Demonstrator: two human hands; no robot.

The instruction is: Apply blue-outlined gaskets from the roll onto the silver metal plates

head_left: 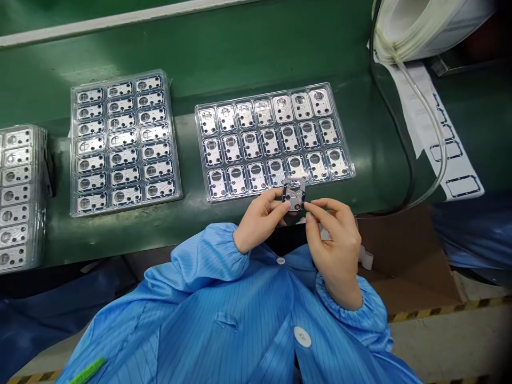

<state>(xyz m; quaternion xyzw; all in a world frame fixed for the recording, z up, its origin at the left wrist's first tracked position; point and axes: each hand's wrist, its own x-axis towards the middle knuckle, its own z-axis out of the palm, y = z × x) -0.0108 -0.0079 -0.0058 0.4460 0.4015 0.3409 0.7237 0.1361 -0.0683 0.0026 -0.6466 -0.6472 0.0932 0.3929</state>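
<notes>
My left hand (262, 217) grips a small silver metal plate (295, 196) between thumb and fingers, just off the near edge of the bench. The plate has dark blue edging, a cutout near its top and dark round spots lower down. At the plate's lower right corner, my right hand (336, 237) is closed, with thumb and forefinger pinched together. Whatever lies between those fingertips is too small to make out. Just beyond both hands lies a clear plastic tray (349, 160) holding rows of similar plates.
Stacked clear trays (178, 186) of plates stand left of centre, with another stack (40, 240) at the far left edge. On the right, a large roll (424, 32) trails a white strip (444, 154) bearing blue frame shapes. A black cable (394, 117) curves beside it.
</notes>
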